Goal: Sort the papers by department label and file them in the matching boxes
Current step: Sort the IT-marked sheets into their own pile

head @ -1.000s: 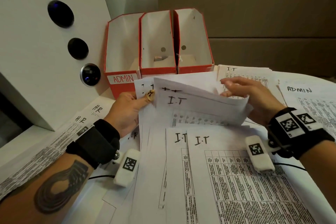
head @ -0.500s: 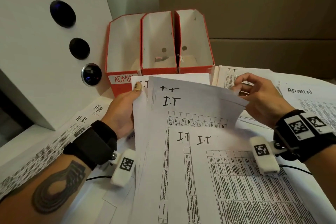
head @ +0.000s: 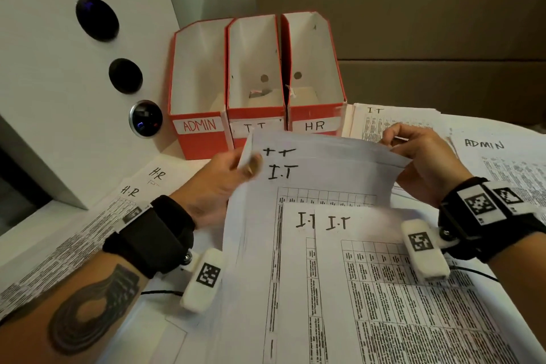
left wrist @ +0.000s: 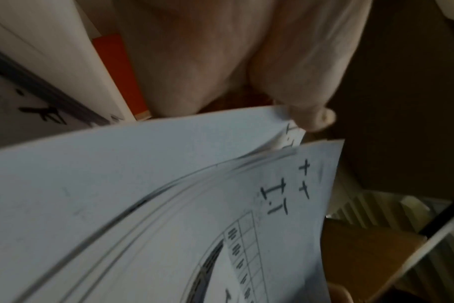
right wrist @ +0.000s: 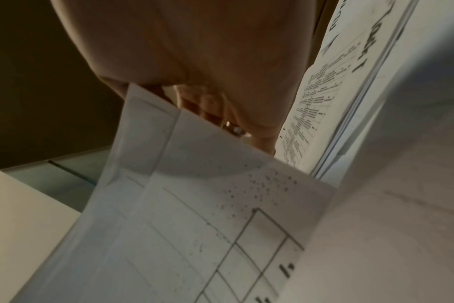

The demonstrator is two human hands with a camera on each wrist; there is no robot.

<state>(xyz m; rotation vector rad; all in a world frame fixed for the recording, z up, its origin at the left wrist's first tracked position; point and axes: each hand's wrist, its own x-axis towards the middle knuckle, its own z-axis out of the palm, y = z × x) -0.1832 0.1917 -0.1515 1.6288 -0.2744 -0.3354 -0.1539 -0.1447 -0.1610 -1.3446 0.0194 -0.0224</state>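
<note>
- I see my left hand pinching the far-left corner of the I.T sheets, thumb on top.
- My right hand grips their far-right edge, fingers curled under it.
- The sheets lie between both hands, just near of the red I.T box; how many, I probably can't count through the blur.
</note>
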